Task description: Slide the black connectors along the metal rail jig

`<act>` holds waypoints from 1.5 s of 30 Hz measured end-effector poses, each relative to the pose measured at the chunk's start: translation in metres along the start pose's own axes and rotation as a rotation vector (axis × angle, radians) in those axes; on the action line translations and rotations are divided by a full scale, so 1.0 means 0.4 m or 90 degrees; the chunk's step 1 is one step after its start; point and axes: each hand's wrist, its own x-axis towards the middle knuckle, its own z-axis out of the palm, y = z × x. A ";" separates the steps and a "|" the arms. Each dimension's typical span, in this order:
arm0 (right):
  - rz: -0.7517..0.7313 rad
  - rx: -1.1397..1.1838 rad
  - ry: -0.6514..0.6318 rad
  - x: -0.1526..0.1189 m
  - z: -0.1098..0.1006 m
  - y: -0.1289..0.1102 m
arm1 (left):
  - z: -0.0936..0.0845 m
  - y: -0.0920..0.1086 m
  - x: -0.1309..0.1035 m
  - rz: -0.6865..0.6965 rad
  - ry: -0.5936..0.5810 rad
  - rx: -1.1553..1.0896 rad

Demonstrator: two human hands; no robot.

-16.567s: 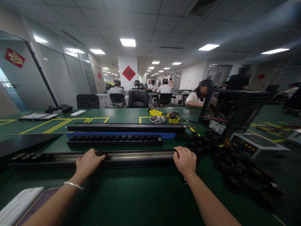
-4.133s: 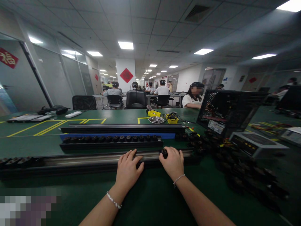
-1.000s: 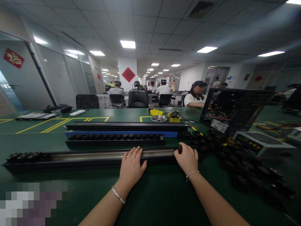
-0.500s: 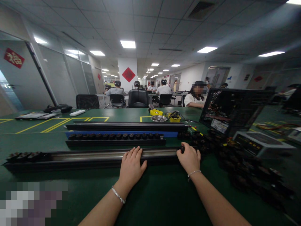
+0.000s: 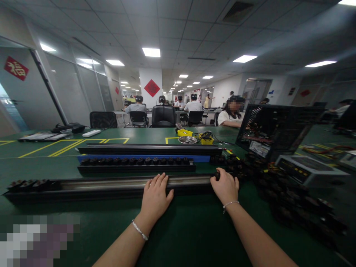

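A long black channel (image 5: 105,184) with a bright metal strip inside lies across the table in front of me. Small black parts (image 5: 30,184) sit in its left end. My left hand (image 5: 155,194) is laid over the channel's middle, fingers across to its far side and thumb along the near side. At the channel's right end, my right hand (image 5: 226,185) pinches a small dark part (image 5: 217,175), mostly hidden by the fingers. Just beyond lies a shorter black channel (image 5: 136,168) filled with a row of similar black parts, with a blue strip (image 5: 201,158) behind it.
Another long black rail (image 5: 150,150) lies farther back. To the right, loose black parts (image 5: 292,200) are heaped beside a metal power supply box (image 5: 308,168) and an open computer case (image 5: 278,129). A metal dish (image 5: 187,139) and yellow bins (image 5: 185,132) stand behind. A co-worker (image 5: 232,115) sits across the table.
My right hand has shifted slightly to the right with the small dark part at its fingertips. My left hand stays in place on the channel.
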 end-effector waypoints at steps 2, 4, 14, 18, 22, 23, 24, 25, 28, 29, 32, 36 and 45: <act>0.002 0.002 0.000 0.001 -0.001 0.001 | -0.003 0.001 0.001 0.000 -0.003 -0.001; 0.004 0.001 0.005 0.003 -0.001 0.004 | -0.005 0.002 0.001 0.001 -0.009 -0.002; 0.004 -0.003 0.015 0.006 -0.002 0.012 | -0.006 0.004 0.000 -0.003 -0.003 0.001; 0.005 -0.002 0.021 0.005 -0.003 0.010 | -0.005 0.004 -0.001 -0.002 0.000 0.003; 0.007 0.000 0.012 0.004 -0.006 0.009 | -0.004 0.004 0.000 -0.003 0.002 0.001; 0.007 0.000 0.009 0.004 -0.007 0.009 | -0.004 0.004 0.000 -0.002 0.003 0.000; 0.008 0.000 0.006 0.004 -0.008 0.009 | -0.004 0.004 0.000 -0.002 0.003 0.000; 0.008 0.000 0.003 0.004 -0.009 0.009 | -0.005 0.004 0.000 -0.002 0.003 -0.001; 0.006 -0.004 0.006 0.005 -0.009 0.010 | -0.006 0.005 0.000 -0.002 0.002 -0.001; 0.005 -0.005 0.008 0.005 -0.010 0.010 | -0.006 0.005 0.000 -0.002 0.001 -0.002; 0.010 -0.008 0.014 0.004 -0.011 0.009 | -0.005 0.003 0.000 0.000 0.002 -0.003; 0.013 -0.004 0.020 0.004 -0.012 0.007 | -0.004 0.002 0.000 -0.001 0.000 -0.006; 0.027 -0.017 0.035 0.012 -0.010 0.023 | -0.008 0.006 0.001 -0.006 -0.006 -0.006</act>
